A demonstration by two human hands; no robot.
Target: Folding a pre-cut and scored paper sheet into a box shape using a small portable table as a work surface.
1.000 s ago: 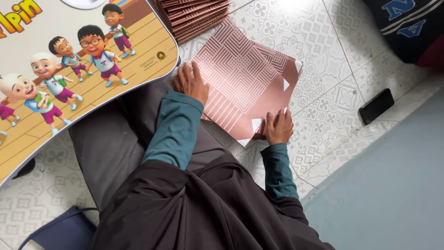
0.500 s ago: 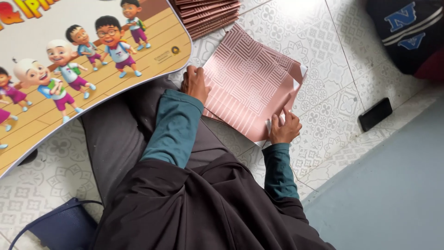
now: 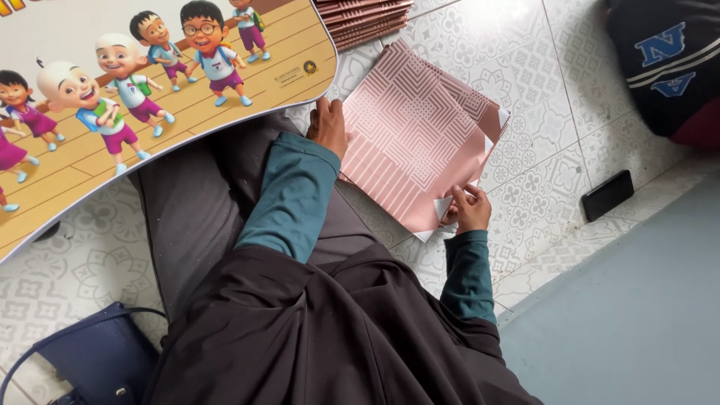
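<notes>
Pink patterned paper sheet (image 3: 412, 142), left hand (image 3: 328, 124) gripping its edge, right hand (image 3: 469, 208) pinching its corner

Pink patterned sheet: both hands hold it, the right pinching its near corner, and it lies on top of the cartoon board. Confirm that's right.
Not quite. The pink patterned sheet lies on the tiled floor and the person's lap, beside the cartoon board, not on it. The head view shows this. The left hand does hold its far edge, and the right hand pinches its near corner.

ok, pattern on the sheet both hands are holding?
Pink sheet with fine white stripes in nested geometric blocks; the head view shows it clearly.
</notes>
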